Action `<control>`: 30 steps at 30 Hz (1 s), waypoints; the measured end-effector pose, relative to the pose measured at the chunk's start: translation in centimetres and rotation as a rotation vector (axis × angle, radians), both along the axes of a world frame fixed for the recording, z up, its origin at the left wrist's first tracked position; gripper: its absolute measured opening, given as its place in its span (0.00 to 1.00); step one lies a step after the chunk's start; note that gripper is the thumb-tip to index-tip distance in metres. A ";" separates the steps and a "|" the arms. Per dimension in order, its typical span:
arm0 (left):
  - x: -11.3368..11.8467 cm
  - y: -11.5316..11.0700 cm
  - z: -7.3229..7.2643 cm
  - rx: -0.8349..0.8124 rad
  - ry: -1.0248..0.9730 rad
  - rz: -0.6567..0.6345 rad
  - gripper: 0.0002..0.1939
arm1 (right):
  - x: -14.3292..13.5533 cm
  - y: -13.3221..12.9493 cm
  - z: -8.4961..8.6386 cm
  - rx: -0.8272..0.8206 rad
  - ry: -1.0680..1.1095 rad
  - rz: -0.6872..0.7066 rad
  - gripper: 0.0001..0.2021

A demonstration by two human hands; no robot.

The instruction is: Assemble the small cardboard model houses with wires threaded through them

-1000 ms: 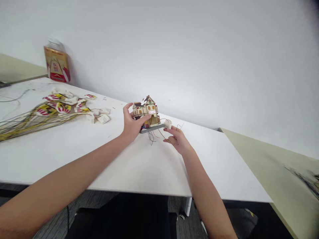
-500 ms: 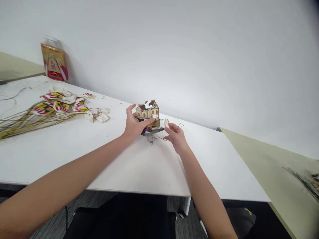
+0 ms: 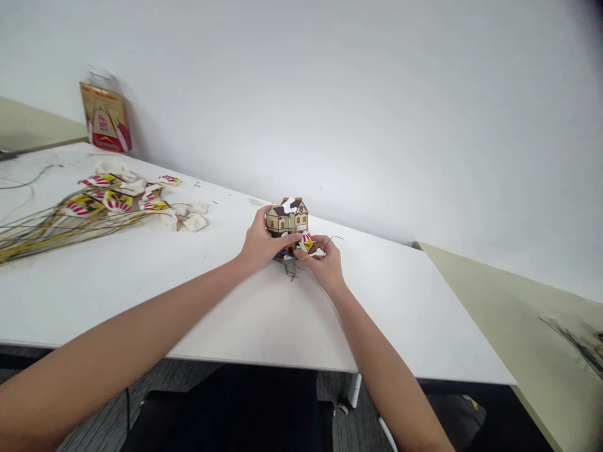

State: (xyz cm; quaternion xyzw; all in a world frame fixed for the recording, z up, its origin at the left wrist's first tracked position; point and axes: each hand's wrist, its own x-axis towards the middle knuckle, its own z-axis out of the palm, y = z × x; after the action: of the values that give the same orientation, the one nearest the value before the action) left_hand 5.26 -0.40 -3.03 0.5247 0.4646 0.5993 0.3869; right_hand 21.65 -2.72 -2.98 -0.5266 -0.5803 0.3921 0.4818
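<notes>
A small model house (image 3: 282,218) with cream walls, dark roof and white snow patches is held above the white table. My left hand (image 3: 261,242) is closed around its left side, with the thumb across the front. At the house's lower right front, my right hand (image 3: 326,260) pinches a little awning piece (image 3: 306,241), striped red and white with a yellow part. The piece is against or very near the front wall; contact is hard to make out. Thin dark wires (image 3: 291,272) hang beneath the base, and another sticks out past my right fingers.
On the left of the table (image 3: 188,314) lies a pile of similar striped pieces (image 3: 117,201) with long yellow and dark wires (image 3: 38,235). A gold and red bag (image 3: 106,118) leans on the wall behind. More wires (image 3: 575,345) lie on the surface at far right.
My right hand has brought the piece leftward to the house front and turned it, so its striped side now shows. The house has shifted slightly right and down in my left hand.
</notes>
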 end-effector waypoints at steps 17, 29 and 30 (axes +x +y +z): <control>-0.1 -0.1 0.1 -0.014 0.139 0.042 0.45 | 0.0 0.0 -0.1 0.098 -0.154 -0.094 0.22; -0.2 -0.1 -0.1 -0.004 0.144 0.047 0.47 | 0.3 -0.3 0.6 -0.001 -0.068 -0.008 0.22; -0.2 -0.1 -0.1 -0.005 0.149 0.047 0.47 | 0.3 -0.2 0.7 -0.002 -0.064 -0.007 0.21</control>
State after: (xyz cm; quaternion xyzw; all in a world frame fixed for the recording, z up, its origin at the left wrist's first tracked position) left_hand 5.03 -0.53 -3.15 0.5558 0.5056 0.5664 0.3385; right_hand 21.97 -2.96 -2.31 -0.5413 -0.5931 0.3741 0.4640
